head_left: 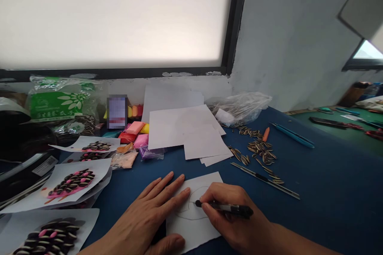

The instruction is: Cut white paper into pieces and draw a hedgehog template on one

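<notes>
A small sheet of white paper lies on the blue tabletop, with thin curved pencil-like lines drawn on it. My left hand rests flat across the sheet's left side, fingers spread. In my right hand is a black pen, its tip touching the paper near the middle of the drawing. The right hand covers part of the outline. Just beyond it, a slim craft knife lies at a slant.
Sunflower seeds lie loose beside an orange crayon-like piece and blue tweezers. Blank sheets and coloured clay packets sit behind. Cards picturing seed-covered hedgehog-like shapes overlap at left. A clear bag stands by the wall.
</notes>
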Demonstrator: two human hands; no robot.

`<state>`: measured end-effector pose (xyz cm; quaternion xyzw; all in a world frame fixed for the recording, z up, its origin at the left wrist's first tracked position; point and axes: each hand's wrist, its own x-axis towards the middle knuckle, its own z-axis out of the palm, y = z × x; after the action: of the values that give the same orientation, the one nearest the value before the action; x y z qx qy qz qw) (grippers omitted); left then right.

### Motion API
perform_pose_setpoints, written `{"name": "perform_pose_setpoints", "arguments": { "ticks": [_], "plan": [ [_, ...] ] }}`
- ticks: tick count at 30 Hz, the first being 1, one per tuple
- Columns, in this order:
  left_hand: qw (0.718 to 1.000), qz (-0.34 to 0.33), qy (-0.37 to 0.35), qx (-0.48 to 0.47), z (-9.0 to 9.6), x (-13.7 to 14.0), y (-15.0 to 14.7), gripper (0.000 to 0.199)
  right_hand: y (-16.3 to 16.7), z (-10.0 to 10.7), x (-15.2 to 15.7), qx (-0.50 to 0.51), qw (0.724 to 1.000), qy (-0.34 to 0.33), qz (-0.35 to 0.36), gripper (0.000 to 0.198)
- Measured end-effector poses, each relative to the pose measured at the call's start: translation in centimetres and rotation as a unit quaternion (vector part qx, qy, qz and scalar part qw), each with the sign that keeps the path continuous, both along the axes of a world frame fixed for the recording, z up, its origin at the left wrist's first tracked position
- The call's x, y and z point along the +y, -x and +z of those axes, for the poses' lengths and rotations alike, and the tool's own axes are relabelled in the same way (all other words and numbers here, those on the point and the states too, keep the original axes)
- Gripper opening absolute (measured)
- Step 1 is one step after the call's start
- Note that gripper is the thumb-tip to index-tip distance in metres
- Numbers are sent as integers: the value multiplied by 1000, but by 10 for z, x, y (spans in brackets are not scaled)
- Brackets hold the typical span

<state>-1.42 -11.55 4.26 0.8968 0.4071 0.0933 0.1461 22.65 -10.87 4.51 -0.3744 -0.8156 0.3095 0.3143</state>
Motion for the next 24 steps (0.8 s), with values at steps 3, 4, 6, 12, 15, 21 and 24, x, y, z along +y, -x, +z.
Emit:
{"name": "perform_pose_setpoints", "arguments": {
  "ticks": [3,4,6,12,15,21,24],
  "plan": [
    [1000,0,3,-4,-1,0,0,64,0,1,0,-2,1000,1,-3,19],
    [1000,-1,3,0,-1,0,0,64,0,2,0,-5,1000,2,-5,19],
    [1000,-1,3,9,-2,0,0,64,0,2,0,-6,1000,2,-4,19],
    [1000,-3,17,18,0,0,-1,65,-1,1,1,-3,1000,5,-1,19],
    [1000,-3,23,21,0,3,-2,66,-1,1,1,1,1000,8,3,19],
    [998,-7,46,34,1,7,-1,67,-1,1,0,7,1000,1,3,18],
    [999,-5,42,29,2,5,-2,67,-1,-1,0,9,1000,-4,5,18]
  ]
}}
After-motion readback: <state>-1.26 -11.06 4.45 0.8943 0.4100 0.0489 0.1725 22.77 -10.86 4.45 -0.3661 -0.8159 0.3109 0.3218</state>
